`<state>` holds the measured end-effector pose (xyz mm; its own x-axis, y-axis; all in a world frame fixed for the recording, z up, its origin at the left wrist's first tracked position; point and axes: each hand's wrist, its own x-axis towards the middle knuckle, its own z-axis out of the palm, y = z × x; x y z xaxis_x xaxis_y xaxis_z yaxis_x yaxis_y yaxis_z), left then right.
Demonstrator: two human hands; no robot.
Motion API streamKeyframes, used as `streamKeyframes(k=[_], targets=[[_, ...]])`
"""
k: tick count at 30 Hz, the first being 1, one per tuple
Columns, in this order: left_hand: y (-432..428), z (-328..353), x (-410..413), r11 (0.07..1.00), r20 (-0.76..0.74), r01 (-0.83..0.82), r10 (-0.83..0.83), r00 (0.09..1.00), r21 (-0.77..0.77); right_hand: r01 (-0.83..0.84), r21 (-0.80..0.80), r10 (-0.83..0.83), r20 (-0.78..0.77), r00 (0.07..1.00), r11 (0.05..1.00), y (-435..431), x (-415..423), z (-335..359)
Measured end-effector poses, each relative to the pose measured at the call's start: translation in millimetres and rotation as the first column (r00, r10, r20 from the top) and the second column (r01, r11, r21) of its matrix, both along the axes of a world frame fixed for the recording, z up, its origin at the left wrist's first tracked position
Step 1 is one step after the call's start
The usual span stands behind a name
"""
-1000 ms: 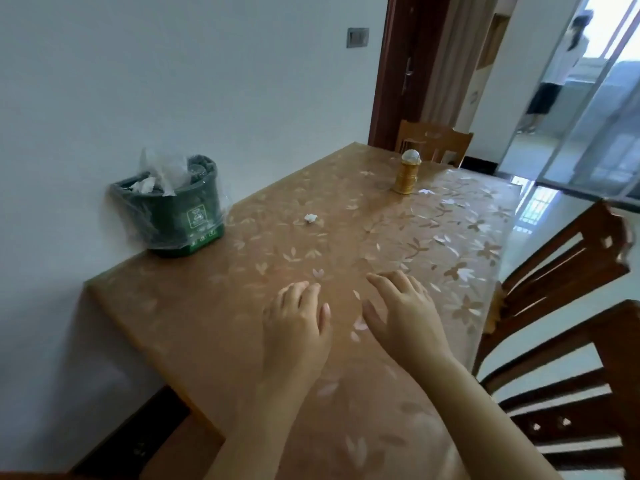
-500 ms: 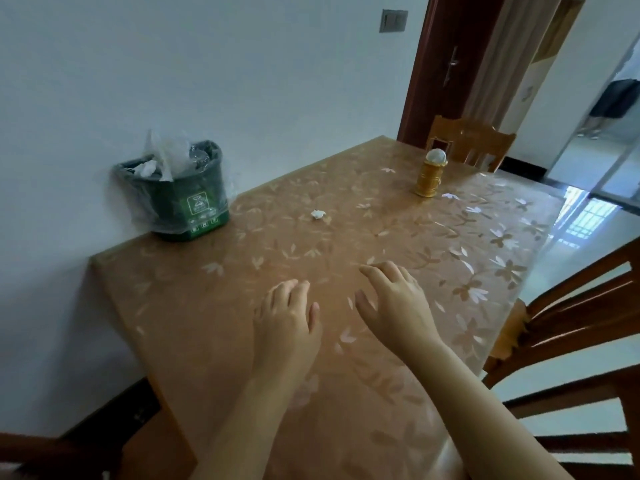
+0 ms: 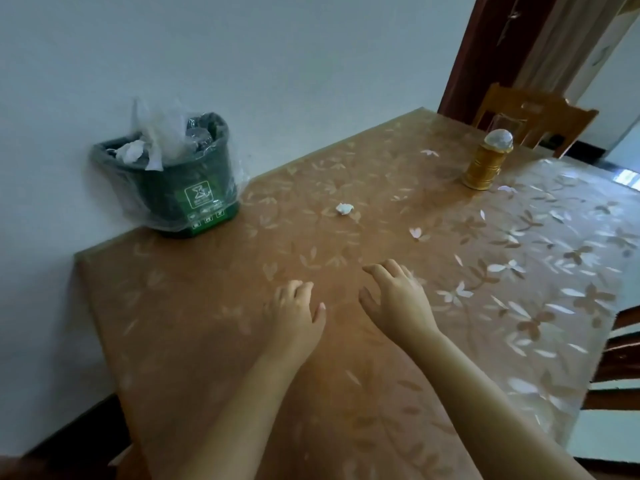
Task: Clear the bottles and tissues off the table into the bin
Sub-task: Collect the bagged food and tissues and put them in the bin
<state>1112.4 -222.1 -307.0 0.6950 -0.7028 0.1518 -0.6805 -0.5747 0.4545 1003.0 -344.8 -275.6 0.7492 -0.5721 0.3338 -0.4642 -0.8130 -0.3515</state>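
Just beyond the fingers of both hands, a crumpled tissue (image 3: 344, 208) is lying alone on the flowered surface (image 3: 194, 306). Both the left hand (image 3: 294, 313) and the right hand (image 3: 398, 299) are resting palm-down, fingers loosely spread and gripping nothing. Farther off to their left, the green bin (image 3: 180, 188) is sitting against the wall, already holding tissues and plastic.

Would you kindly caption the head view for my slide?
Both hands rest empty on the table; one tissue lies short of the bin.
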Motion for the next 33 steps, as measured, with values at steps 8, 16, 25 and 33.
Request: streamKeyframes(k=[8, 16, 25, 33], targets=[[-74, -58, 67, 0.983, 0.007, -0.083, 0.083, 0.997, 0.162, -0.067, 0.106, 0.074, -0.059, 0.996, 0.992, -87, 79, -62], [-116, -102, 115, 0.950, 0.031, -0.143, 0.140, 0.990, 0.278, -0.045, 0.220, 0.070, -0.107, 0.992, 0.974, -148, 137, -116], [-138, -127, 143, 0.909, 0.091, -0.220, 0.201, 0.975, 0.353, 0.017, 0.263, -0.019, 0.004, 1.000, 0.965, -195, 186, -146], [-137, -139, 140, 0.925, 0.183, -0.282, 0.240, 0.953, 0.256, 0.050, 0.282, -0.066, 0.046, 0.997, 0.958, -224, 219, -160]])
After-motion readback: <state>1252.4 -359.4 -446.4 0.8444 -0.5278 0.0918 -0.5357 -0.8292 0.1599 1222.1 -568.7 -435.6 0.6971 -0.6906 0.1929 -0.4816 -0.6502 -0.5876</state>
